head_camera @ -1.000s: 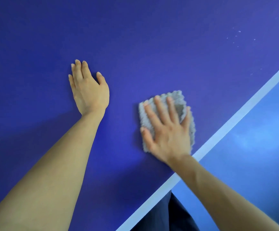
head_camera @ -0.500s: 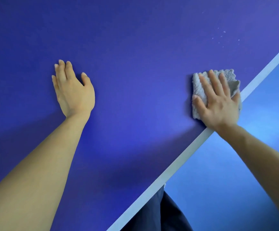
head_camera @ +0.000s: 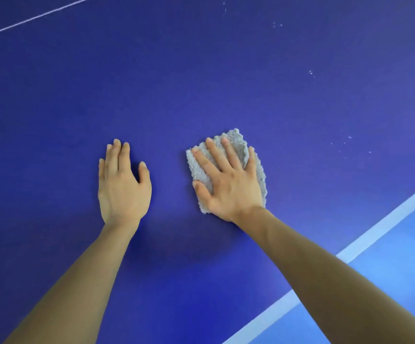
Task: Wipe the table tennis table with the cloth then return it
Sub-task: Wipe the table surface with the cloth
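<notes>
Status from where I stand:

- Cloth: small grey fluffy one, folded or bunched into a rough pad. It lies on the dark blue table, roughly mid-frame and a bit right of centre. It sits well in from the white edge band.
- Right hand: flat on top of the cloth, palm down, fingers straight and spread. It presses the cloth onto the surface with nothing curled round it, so it is a push and not a grasp. The thumb lies along the cloth's left side. Cloth shows past the fingertips, left of the index finger and along the little-finger side. The heel of the palm covers the cloth's near edge.
- Left hand: flat on the bare table just left of the cloth and apart from it. Fingers are straight and close together, thumb angled out to the right. It is released and holds nothing. Looks like a plain brace on the surface.
- Both forearms are bare and run in from the bottom of the frame. The right one crosses over the white edge band.
- Soft shadow on the table between and below the wrists.
- A thin white line runs diagonally across the top left corner.
- White specks are scattered on the surface up and to the right of the cloth, in a few small clusters. None of them touch the cloth.
- Past the white band, bottom right, is a lighter blue area. Can't tell its level from here.
</notes>
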